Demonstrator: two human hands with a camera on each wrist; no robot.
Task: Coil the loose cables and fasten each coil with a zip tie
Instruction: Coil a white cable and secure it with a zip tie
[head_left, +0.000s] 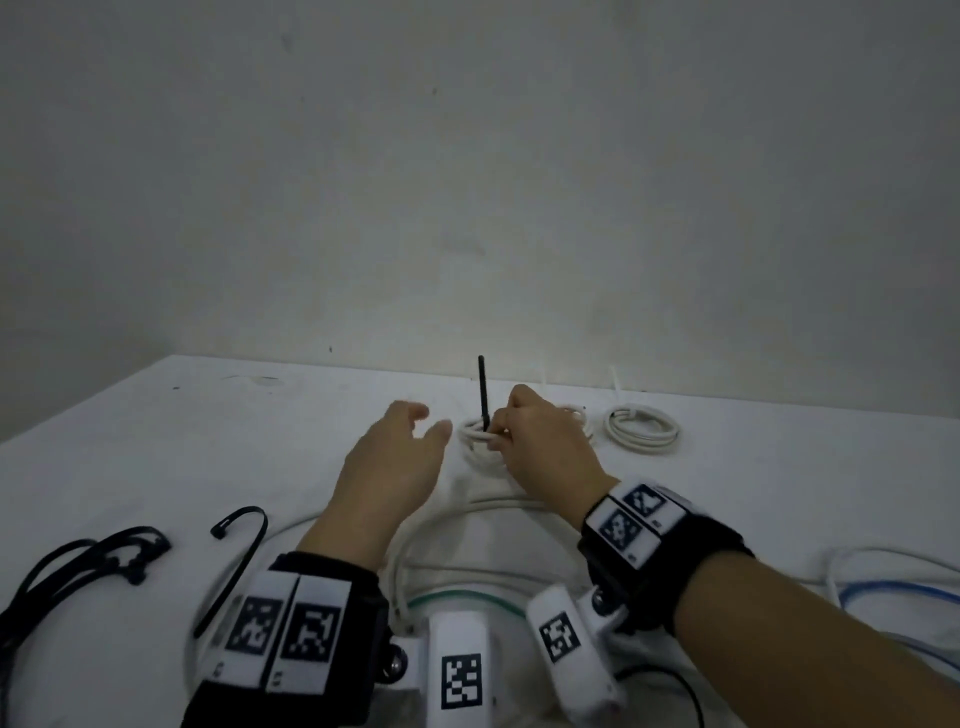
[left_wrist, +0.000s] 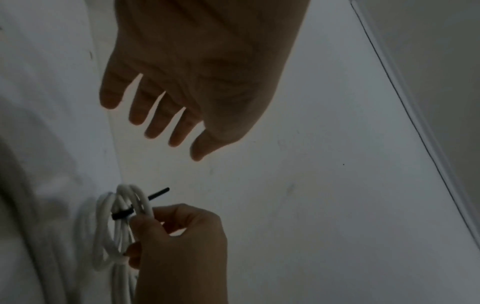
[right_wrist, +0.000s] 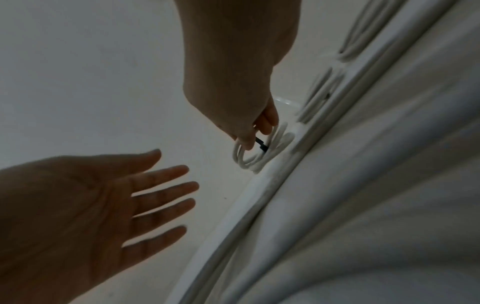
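A small white cable coil lies mid-table with a black zip tie cinched round it, its tail standing straight up. My right hand pinches the coil beside the tie; the wrist views show the fingers curled on the coil at the tie's band and on the coil's loops. My left hand hovers just left of the coil, fingers spread and holding nothing. A thick loose white cable curves in front of both wrists.
A tied white coil lies at the back right, another partly hidden behind my right hand. Spare black zip ties lie at the front left. Blue cable and a green loop sit near the front edge. The wall is close behind.
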